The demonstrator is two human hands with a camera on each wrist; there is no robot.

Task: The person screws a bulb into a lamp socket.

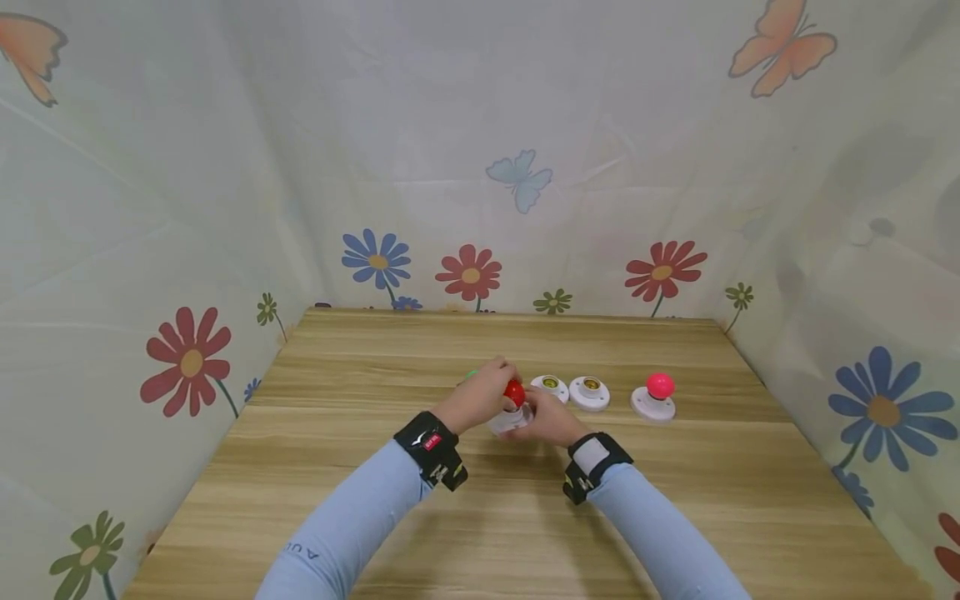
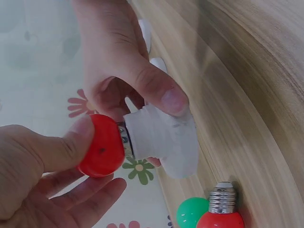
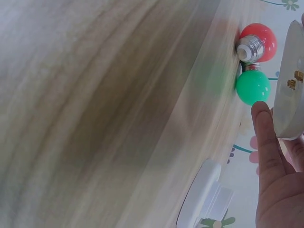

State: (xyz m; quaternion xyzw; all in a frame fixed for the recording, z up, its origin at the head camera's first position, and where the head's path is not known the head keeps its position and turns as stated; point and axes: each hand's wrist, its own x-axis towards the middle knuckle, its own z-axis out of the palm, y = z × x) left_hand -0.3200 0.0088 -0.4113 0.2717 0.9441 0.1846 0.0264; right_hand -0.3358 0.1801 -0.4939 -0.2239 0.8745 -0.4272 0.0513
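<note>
My left hand (image 1: 480, 398) pinches a red light bulb (image 2: 100, 148) between thumb and fingers. The bulb's metal screw end is at the mouth of a white lamp socket (image 2: 178, 149), with some thread still showing. My right hand (image 1: 553, 418) grips this socket by its round base, thumb on one side and fingers on the other. In the left wrist view the socket is tilted on its side, raised off the table. Two brass screws show on its underside in the right wrist view.
A loose green bulb (image 3: 253, 88) and another red bulb (image 3: 267, 42) lie on the wooden table (image 1: 337, 517) beyond the left hand. Two bulbless sockets (image 1: 589, 393) stand right of the hands. Farther right, a socket (image 1: 653, 408) carries a pinkish-red bulb (image 1: 660, 385).
</note>
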